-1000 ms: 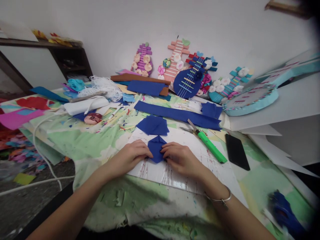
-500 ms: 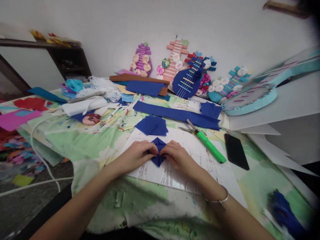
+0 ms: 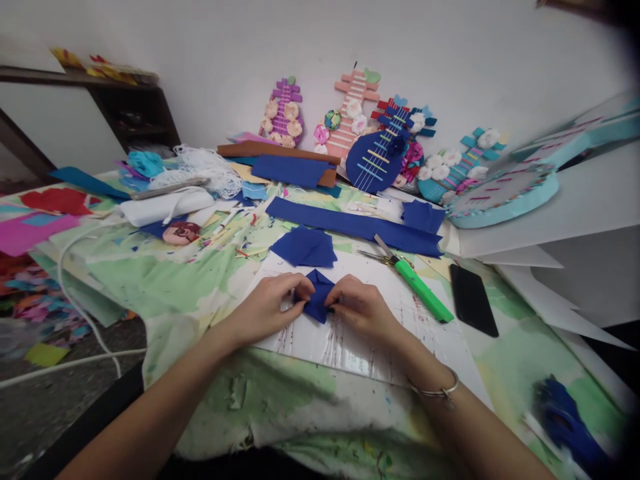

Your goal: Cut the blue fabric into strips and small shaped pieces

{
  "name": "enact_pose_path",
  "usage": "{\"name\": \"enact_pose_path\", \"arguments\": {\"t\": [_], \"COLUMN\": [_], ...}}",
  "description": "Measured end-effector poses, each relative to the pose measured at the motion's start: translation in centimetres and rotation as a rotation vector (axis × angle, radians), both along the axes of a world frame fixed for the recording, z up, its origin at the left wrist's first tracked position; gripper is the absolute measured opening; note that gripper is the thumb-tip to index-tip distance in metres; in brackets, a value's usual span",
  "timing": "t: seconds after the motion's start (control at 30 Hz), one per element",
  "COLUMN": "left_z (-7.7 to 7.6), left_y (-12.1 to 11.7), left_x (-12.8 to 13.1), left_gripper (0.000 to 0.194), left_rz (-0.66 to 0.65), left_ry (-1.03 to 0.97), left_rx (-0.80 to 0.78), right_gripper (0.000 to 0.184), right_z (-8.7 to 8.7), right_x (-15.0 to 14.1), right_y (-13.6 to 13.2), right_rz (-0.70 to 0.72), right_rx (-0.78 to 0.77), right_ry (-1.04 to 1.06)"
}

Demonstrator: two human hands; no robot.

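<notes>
Between my two hands is a small dark blue folded paper piece point(image 3: 318, 299), creased and pointed at its lower end, just over the white board point(image 3: 345, 353). My left hand point(image 3: 274, 301) pinches its left edge between thumb and fingers. From the other side my right hand point(image 3: 361, 305) closes thumb and fingertips on the right edge. Just beyond lies a loose stack of blue paper pieces point(image 3: 304, 247). A long blue paper strip point(image 3: 350, 223) stretches behind that stack.
A green utility knife point(image 3: 423, 290) lies by scissors point(image 3: 383, 258) to the right, beside a black phone point(image 3: 473, 300). A blue glue gun point(image 3: 567, 420) sits near right. Decorated paper lutes point(image 3: 375, 161) lean on the wall. White string point(image 3: 205, 170) heaps at back left.
The folded blue piece has turned and tilted slightly between my fingers. My right hand has shifted a little to the right, and my left fingers have moved along the left edge.
</notes>
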State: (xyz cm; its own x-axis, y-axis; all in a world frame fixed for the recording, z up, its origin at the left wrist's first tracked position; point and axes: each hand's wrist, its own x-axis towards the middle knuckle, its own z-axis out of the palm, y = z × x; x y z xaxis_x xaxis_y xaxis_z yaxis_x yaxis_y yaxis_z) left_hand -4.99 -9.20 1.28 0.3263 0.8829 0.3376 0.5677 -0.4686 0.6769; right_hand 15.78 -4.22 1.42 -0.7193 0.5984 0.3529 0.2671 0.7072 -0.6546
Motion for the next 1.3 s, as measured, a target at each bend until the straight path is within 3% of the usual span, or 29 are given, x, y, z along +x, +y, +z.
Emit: {"name": "enact_pose_path", "arguments": {"t": [0.17,0.3,0.67,0.93,1.3], "left_z": [0.0,-0.1,0.1,0.0,-0.4], "left_y": [-0.2,-0.1,0.1,0.1,0.1], "left_x": [-0.4,-0.7,-0.5,-0.1,0.2], "left_gripper": [0.016,0.015,0.02,0.017,0.015], "left_rz": [-0.004,-0.097,-0.131,-0.088,-0.056], "left_ry": [-0.02,0.016,0.099,0.062,0.1], "left_rx": [0.006,-0.036,-0.082,-0.069,0.01], "right_gripper": [0.016,0.018,0.015,0.018,0.015], "right_z": [0.8,1.3,0.2,-0.3,-0.2], "right_x": [0.4,0.5,-0.8,-1.1,-1.2], "right_y": [-0.3,-0.7,-0.6,-0.8,-0.9], "right_rz": [0.213,0.262,0.051,-0.089,-0.102], "right_rx": [-0.003,0.016,0.126,0.017,-0.001], "right_ry": [-0.031,-0.129,-0.114,-0.159,-0.142]}}
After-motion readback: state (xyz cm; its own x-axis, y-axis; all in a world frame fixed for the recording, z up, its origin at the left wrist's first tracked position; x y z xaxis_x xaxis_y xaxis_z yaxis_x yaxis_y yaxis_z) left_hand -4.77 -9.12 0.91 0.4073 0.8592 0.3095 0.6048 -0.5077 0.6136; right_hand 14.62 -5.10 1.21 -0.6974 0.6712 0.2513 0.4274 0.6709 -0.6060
